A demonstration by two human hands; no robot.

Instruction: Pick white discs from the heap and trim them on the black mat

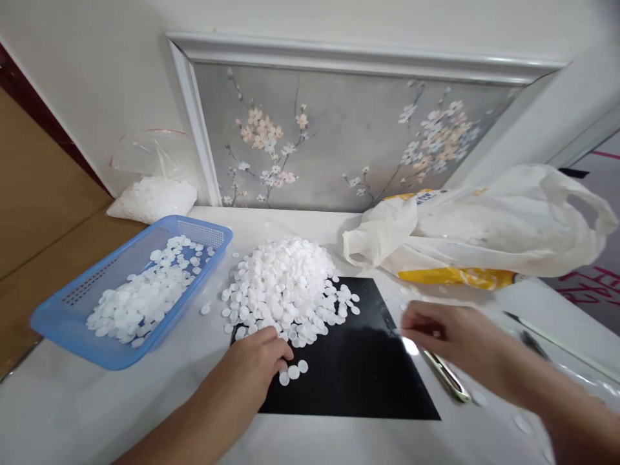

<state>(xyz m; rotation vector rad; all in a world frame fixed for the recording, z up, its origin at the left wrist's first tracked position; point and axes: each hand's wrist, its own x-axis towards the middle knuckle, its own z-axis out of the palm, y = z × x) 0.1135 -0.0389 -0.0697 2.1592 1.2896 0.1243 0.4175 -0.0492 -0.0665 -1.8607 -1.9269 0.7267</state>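
On the white bench [174, 413], with the clock face centred on the black mat [368, 374], a white plastic bag [479, 229] lies at 1 to 2 o'clock, its length running roughly 9 to 3. The blue basket [109, 356] sits at 10 o'clock, its long axis from 8 to 2, with white discs [140, 303] inside. Beyond it stands a clear bag [152, 197] of white pieces.

The pile [283, 278] of round white discs is heaped at 11 o'clock, partly on the mat and partly on the bench. It is a broad mound with no clear long axis.

The left hand [281, 361] is at 9 o'clock, narrow, its fingers bent down beside the pile and right at the loose discs [293, 372]; whether it pinches one cannot be told. The right hand [409, 329] is at 3 o'clock, over the mat's edge, fingers curled but blurred; its opening and any hold cannot be told.

Just beside it, a metal tool [448, 378] lies along 10 to 4. The three loose discs lie flat in a short row running 8 to 2.
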